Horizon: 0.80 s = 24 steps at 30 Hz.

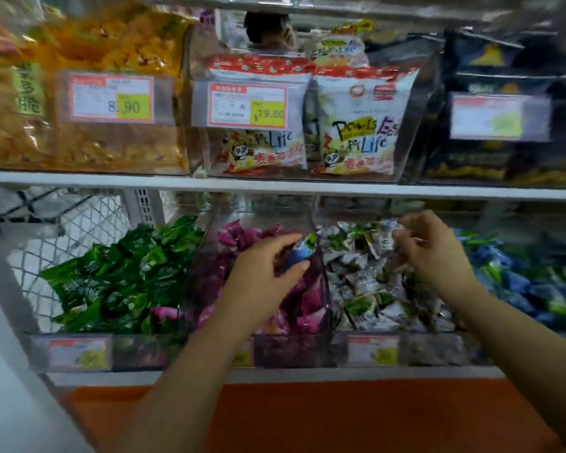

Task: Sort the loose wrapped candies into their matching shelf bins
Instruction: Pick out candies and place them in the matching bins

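Blue candy (303, 251): centre frame, above the purple bin (291, 351), long axis tilted up-right.
Left hand (268, 273): pinches it, thumb underneath.
White bin (432, 349): right of centre.
Right hand (435, 253): fingers curled on a white candy (384, 240) above it.
Blue bin (517, 322): far right, likely the target; right hand nearer.

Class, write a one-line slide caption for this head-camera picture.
Left hand holds a blue-and-white candy over the purple bin; right hand pinches a white-wrapped candy above the white-and-green bin.
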### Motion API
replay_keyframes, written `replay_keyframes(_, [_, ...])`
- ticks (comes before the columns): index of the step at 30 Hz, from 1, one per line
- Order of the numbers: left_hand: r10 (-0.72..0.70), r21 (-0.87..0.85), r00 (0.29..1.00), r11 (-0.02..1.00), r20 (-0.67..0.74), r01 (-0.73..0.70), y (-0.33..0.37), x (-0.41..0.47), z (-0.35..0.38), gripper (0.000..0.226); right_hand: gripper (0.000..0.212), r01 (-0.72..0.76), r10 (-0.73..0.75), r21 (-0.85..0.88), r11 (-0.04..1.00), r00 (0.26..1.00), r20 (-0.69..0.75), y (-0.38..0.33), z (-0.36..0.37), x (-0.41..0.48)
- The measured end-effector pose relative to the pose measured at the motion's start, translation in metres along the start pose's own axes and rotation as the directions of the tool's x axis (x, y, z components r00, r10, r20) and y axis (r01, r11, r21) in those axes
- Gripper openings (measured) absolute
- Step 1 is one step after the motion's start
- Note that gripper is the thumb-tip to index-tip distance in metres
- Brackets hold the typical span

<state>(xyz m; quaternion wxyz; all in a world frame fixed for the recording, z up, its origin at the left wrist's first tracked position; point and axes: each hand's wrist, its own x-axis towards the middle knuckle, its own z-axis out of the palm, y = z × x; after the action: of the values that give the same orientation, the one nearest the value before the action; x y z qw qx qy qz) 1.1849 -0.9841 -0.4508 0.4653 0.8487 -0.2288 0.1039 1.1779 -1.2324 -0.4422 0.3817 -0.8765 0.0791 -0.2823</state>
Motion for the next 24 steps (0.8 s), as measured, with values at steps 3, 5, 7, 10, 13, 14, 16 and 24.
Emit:
replay_keyframes(3, [0.022,0.024,0.998,0.999,0.057,-0.024,0.011,0.004,0.018,0.046,0.007,0.049,-0.05,-0.156,0.987,0.999,-0.004,0.021,-0.007,0.012])
replay_keyframes(5, [0.024,0.057,0.997,0.998,0.076,-0.028,0.018,0.007,0.027,0.046,0.014,0.107,-0.065,-0.283,0.953,0.986,0.153,0.033,-0.006,0.016])
replay_keyframes(7, [0.03,0.067,0.996,0.997,0.083,-0.036,0.023,0.01,0.033,0.047,0.026,0.172,-0.049,-0.359,0.917,0.943,0.328,0.039,-0.007,0.015])
replay_keyframes(10, [0.049,0.066,0.992,0.996,0.115,-0.056,0.028,0.014,0.042,0.046,0.033,0.194,-0.102,-0.264,0.945,0.941,0.324,0.038,-0.019,0.007])
replay_keyframes(13, [0.071,0.078,0.985,0.993,0.155,-0.083,0.039,0.022,0.057,0.045,0.035,0.162,-0.137,-0.095,0.982,0.963,0.234,0.037,-0.039,-0.006])
replay_keyframes(14, [0.077,0.063,0.981,0.994,0.178,-0.09,0.045,0.025,0.064,0.044,0.042,0.166,-0.148,-0.056,0.984,0.958,0.245,0.037,-0.045,-0.011])
replay_keyframes(16, [0.078,-0.003,0.968,0.997,0.239,-0.08,0.059,0.03,0.083,0.039,0.052,0.149,-0.16,0.06,0.987,0.94,0.3,0.037,-0.055,-0.021])
replay_keyframes(24, [0.123,-0.066,0.936,0.992,0.329,-0.107,0.109,0.045,0.161,0.008,0.017,0.098,-0.103,0.117,0.988,0.994,0.035,0.083,-0.106,-0.033])
